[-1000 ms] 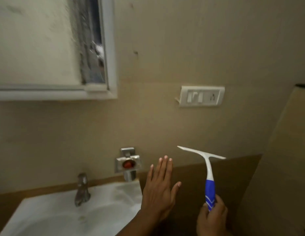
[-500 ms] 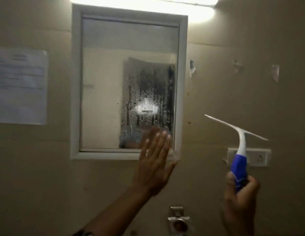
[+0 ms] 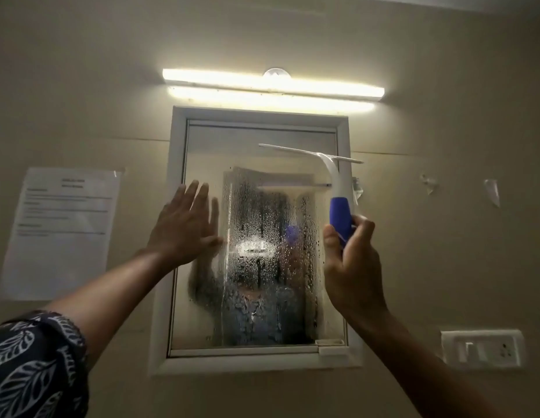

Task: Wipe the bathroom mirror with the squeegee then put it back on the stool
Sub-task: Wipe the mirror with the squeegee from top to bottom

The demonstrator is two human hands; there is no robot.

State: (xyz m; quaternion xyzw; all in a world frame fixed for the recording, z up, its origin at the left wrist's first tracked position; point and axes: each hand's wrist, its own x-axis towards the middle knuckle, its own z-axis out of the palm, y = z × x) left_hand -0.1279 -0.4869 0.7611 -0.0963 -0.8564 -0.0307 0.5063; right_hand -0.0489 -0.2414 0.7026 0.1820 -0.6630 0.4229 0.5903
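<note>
The right hand (image 3: 351, 267) grips the blue-and-white plastic squeegee (image 3: 338, 191) (left hand (image 3: 179, 233) flat, empty) by the wet white-framed mirror (image 3: 208, 146); tilting it could leave drops.

Lower squeegee (image 3: 338, 191) handle behind right hand (image 3: 350, 267)

No text can be read anywhere. Printed lines and a heading are carried by the sheet of paper (image 3: 63, 233) taped to the wall (image 3: 81, 86) left of the mirror (image 3: 202, 152), but they are too blurred and small to be made out.
</note>
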